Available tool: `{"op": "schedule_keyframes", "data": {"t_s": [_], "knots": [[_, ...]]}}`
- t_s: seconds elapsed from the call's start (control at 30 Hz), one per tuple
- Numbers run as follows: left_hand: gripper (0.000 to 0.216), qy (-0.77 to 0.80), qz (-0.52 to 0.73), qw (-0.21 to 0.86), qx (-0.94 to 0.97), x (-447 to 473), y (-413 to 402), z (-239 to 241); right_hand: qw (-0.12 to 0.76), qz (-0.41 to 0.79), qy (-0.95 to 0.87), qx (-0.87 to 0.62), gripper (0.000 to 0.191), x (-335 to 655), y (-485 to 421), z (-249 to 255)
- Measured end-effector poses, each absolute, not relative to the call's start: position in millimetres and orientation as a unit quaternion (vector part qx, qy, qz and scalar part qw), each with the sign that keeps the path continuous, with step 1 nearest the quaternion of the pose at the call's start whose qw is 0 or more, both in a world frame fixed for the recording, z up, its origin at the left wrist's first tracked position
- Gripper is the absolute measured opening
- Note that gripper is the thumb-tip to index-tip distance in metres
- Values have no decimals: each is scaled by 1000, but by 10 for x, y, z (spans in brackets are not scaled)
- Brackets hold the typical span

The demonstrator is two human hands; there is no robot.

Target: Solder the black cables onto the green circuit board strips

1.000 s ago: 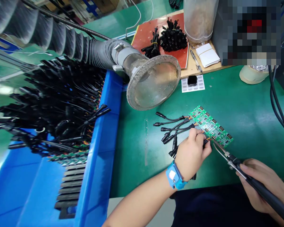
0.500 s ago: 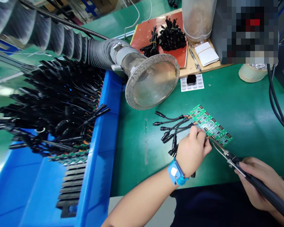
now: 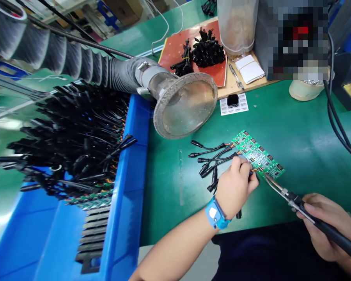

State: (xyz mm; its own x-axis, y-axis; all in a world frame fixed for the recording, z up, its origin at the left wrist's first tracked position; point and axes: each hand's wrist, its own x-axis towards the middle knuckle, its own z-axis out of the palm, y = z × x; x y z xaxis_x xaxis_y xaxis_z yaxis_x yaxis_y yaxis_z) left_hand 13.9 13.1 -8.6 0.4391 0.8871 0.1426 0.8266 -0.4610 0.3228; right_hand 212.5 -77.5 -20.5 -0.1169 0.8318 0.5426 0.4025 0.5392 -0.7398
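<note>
A green circuit board panel (image 3: 259,154) with small digit displays lies on the bench. Black connector cables (image 3: 212,158) run from its left edge by coloured wires. My left hand (image 3: 236,181), with a blue strap at the wrist, is closed in a pinch on a cable at the board's lower left edge; the fingers partly hide that cable. My right hand (image 3: 329,222) is wrapped round the black handle of a soldering iron (image 3: 298,205) with a metal guide tube. Its tip is by the lower corner of the board, close to the left fingertips.
A blue bin (image 3: 128,195) full of black cables with boards stands at the left. A fume extraction hood (image 3: 185,105) hangs over the bench. Behind are cable bundles (image 3: 207,48) on a red sheet, a pen (image 3: 236,76), white paper (image 3: 249,69) and a label sheet (image 3: 244,105).
The soldering iron's tip has shifted slightly right and down, off the wires at the board's edge. My left hand keeps its pinch almost in place. The camera view has moved a little.
</note>
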Motion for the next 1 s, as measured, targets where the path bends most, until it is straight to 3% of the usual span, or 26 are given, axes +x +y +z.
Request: {"op": "schedule_keyframes", "data": {"t_s": [0.23,0.77,1.0], "knots": [[17,460,174,186,851,-5,152,-19,456,205,-758,-419,48,2195,-770,-179],[15,403,224,291,838,-62,301,-37,456,209,-757,-419,55,2173,-753,-207],[13,406,237,343,813,-63,340,-38,425,186,-758,-459,42,2154,-780,-260]]}}
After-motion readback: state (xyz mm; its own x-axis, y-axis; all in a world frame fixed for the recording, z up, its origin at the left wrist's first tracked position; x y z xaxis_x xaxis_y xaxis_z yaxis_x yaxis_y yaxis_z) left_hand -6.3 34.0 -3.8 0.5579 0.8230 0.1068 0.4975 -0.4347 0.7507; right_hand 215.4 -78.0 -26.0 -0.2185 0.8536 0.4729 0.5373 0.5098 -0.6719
